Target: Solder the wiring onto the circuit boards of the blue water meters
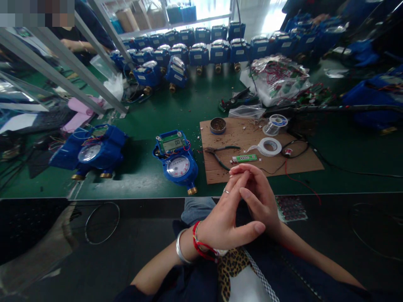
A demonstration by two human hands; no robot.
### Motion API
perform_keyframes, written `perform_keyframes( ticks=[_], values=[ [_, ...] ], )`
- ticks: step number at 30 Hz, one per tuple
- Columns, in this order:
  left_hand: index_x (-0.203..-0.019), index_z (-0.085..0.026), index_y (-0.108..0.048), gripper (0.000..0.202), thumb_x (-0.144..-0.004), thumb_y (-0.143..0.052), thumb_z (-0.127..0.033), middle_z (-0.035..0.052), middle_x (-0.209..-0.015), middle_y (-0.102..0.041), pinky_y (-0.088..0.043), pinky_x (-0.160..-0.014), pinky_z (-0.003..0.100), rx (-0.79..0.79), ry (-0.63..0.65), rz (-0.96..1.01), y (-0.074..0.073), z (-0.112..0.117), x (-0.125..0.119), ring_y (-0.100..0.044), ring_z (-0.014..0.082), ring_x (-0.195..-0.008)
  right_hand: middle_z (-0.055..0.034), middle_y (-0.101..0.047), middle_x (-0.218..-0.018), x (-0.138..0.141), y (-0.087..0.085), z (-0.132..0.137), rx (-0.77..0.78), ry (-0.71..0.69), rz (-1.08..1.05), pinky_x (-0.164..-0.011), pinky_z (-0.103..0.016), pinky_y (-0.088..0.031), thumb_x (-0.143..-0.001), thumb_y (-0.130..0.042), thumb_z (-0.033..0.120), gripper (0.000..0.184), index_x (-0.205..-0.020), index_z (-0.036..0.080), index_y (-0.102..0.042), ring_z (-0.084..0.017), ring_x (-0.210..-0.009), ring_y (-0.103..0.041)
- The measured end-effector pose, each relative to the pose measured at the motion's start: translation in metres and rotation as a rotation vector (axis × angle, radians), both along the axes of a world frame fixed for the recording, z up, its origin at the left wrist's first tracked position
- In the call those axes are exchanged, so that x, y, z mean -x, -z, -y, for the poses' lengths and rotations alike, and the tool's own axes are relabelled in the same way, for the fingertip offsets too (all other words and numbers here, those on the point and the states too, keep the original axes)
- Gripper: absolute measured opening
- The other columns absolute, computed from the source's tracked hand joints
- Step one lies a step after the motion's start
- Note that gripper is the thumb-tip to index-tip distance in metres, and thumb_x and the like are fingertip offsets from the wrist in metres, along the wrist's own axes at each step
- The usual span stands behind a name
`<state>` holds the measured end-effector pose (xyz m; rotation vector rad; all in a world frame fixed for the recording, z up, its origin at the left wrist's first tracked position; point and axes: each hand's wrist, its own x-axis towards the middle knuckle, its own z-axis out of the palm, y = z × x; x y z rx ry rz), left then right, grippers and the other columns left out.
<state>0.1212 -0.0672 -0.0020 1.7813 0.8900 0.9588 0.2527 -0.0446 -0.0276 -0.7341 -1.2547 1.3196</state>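
Green bench [201, 96]: left hand [220, 220] and right hand [262, 199] pinched together, contents unclear; green stick [244, 158] lies crosswise.

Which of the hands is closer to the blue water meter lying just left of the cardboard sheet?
Left. The left hand is just right of the blue water meter; the right hand lies farther right, its fingertips touching the left's.

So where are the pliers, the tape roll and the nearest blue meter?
pliers [210, 151]: head view, at the pivot.
tape roll [272, 153]: head view, front of the white ring.
blue meter [178, 166]: head view, round dial face.
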Motion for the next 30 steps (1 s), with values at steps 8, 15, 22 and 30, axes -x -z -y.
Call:
perform_keyframes(
  ticks=[8, 15, 22, 30],
  values=[
    [-0.153, -0.018, -0.009, 0.090, -0.087, -0.058, -0.054, 0.0149, -0.159, -0.011, -0.017, -0.120, 0.053, -0.038, 0.010, 0.023, 0.0017, -0.0002, 0.0004, -0.009, 0.0362, -0.147, -0.0069, -0.056, -0.124, 0.0001, 0.0011, -0.0001, 0.004, 0.005, -0.009, -0.098, -0.035, -0.049, -0.089, -0.058, 0.024, 0.042, -0.130, 0.026, -0.050, -0.021, -0.116, -0.055],
    [-0.152, -0.015, -0.012, 0.089, -0.086, -0.054, -0.058, 0.0165, -0.157, -0.019, -0.019, -0.120, 0.054, -0.021, 0.001, 0.001, 0.0025, -0.0001, 0.0008, -0.010, 0.0364, -0.146, -0.0065, -0.057, -0.124, 0.0009, 0.0009, -0.0006, 0.012, 0.007, 0.012, -0.097, -0.036, -0.051, -0.089, -0.059, 0.024, 0.042, -0.130, 0.027, -0.050, -0.021, -0.115, -0.055],
    [-0.152, -0.016, -0.012, 0.090, -0.086, -0.056, -0.058, 0.0159, -0.159, -0.014, -0.017, -0.120, 0.053, 0.001, 0.000, 0.020, 0.0031, 0.0012, 0.0008, -0.010, 0.0362, -0.146, -0.0056, -0.057, -0.123, 0.0014, 0.0001, 0.0000, 0.008, 0.001, -0.002, -0.097, -0.035, -0.051, -0.089, -0.058, 0.022, 0.041, -0.129, 0.028, -0.051, -0.020, -0.115, -0.055],
    [-0.152, -0.016, -0.011, 0.090, -0.086, -0.055, -0.057, 0.0157, -0.159, -0.013, -0.016, -0.120, 0.054, -0.013, 0.006, 0.025, 0.0026, 0.0001, 0.0013, -0.009, 0.0358, -0.147, -0.0057, -0.057, -0.124, 0.0021, -0.0011, 0.0003, 0.016, -0.005, -0.007, -0.098, -0.034, -0.050, -0.089, -0.058, 0.022, 0.041, -0.129, 0.027, -0.051, -0.019, -0.116, -0.055]
  ],
)
